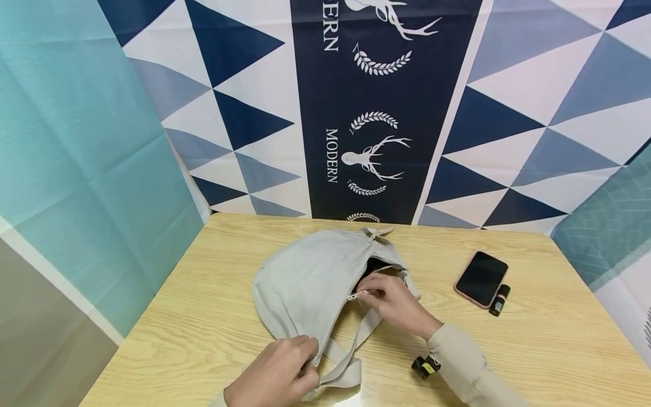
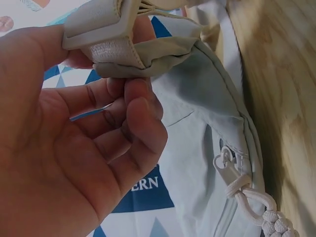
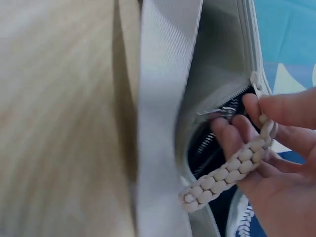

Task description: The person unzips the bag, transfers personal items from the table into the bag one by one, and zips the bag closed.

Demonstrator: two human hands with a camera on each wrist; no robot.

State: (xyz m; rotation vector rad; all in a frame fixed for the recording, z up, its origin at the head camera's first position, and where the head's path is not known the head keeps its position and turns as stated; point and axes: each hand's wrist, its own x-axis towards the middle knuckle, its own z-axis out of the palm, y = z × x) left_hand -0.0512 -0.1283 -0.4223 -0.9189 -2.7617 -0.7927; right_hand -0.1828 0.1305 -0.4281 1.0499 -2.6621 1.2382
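Observation:
A light grey fabric bag (image 1: 310,277) lies on the table, its zipped opening partly parted and dark inside. My right hand (image 1: 391,299) is at that opening, where thumb and finger pinch the zipper pull (image 3: 257,89). A braided cord (image 3: 227,173) hangs from the pull across the fingers. At the bag's near end my left hand (image 1: 280,370) grips the corner by the strap buckle (image 2: 106,29), with curled fingers under the fabric. A second zipper pull (image 2: 227,168) with its own braided cord shows on the bag's side in the left wrist view. The strap (image 3: 165,118) runs beside the opening.
To the right on the wooden table (image 1: 549,316) lies a phone (image 1: 482,278) with a pink edge. A small black tube (image 1: 500,299) touches its side. Near my right sleeve sits a small black and yellow item (image 1: 426,366). Patterned cloth (image 1: 254,113) hangs behind the table.

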